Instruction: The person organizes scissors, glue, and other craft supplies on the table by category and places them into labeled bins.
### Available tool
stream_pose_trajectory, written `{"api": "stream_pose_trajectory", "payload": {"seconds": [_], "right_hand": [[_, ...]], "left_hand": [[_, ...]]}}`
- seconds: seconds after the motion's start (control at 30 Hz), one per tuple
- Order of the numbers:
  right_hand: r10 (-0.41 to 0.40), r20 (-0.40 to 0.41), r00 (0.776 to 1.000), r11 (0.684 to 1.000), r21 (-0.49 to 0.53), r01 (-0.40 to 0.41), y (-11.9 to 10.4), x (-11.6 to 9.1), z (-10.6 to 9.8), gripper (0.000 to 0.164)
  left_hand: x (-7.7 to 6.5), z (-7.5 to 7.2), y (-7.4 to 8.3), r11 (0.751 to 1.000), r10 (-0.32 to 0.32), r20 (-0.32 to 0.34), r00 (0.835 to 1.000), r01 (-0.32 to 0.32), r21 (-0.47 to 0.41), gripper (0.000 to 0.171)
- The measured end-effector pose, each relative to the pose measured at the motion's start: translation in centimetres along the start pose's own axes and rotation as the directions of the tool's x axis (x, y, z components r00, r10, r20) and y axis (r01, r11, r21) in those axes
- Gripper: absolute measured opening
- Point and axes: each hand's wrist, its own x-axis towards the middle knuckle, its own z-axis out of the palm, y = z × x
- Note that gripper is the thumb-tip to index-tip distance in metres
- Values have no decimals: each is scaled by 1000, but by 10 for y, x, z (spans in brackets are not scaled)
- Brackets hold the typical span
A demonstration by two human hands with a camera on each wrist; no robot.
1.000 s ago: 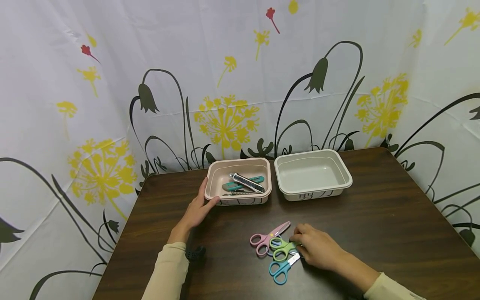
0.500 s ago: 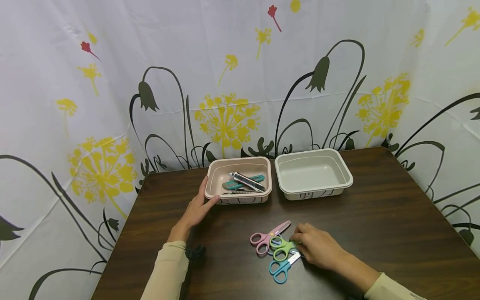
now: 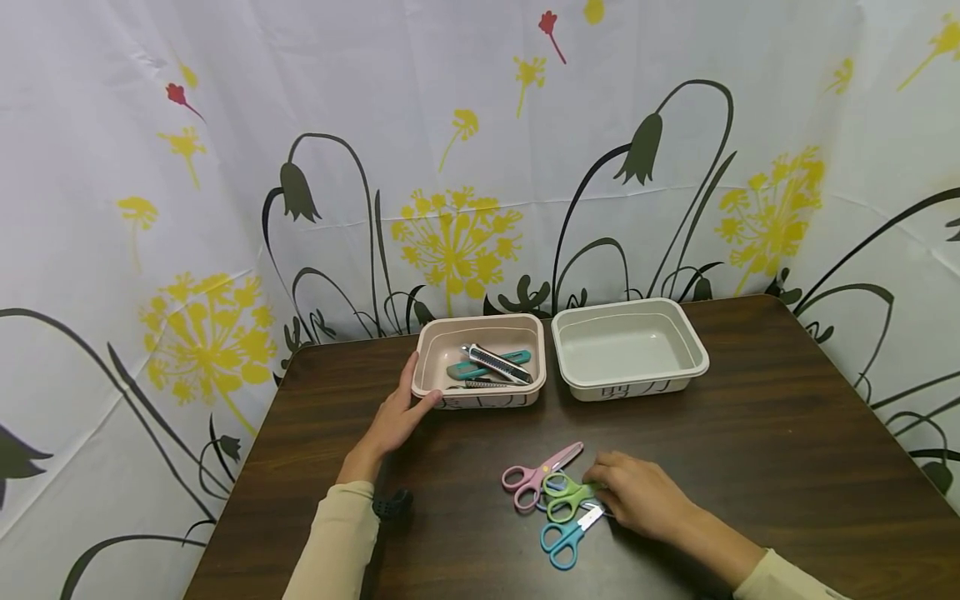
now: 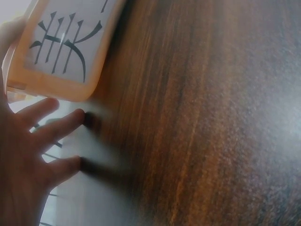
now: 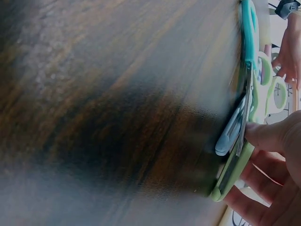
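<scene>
My left hand rests against the left corner of a pink box, its thumb on the front rim. In the left wrist view several fingers are spread, fairly straight. The box holds a black-and-silver utility knife, a teal one and a third dark one. On the table, my right hand pinches the blade end of the green scissors between thumb and fingers. Pink scissors and blue scissors lie beside them. A pale blue pair is mostly hidden underneath.
A light grey-white box stands right of the pink one, near the table's back edge. Both boxes carry dark characters on their front. A curtain printed with flowers hangs behind the brown table.
Both hands and the scissors keep their places. Only the head view shifts very slightly.
</scene>
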Motion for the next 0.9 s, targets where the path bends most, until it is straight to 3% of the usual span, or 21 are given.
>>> {"api": "stream_pose_trajectory", "payload": {"seconds": [0.5,0.9], "right_hand": [[-64,-42,997,998,9,64,-1,-1,-9,22],[-89,-129,988,996,-42,84,-4,18,-42,21]], "left_hand": [[1,1,-2,1000,-2,-6,1000,2,8,86],[1,2,-1,1000,11,-19,1000,-10,20,86]]}}
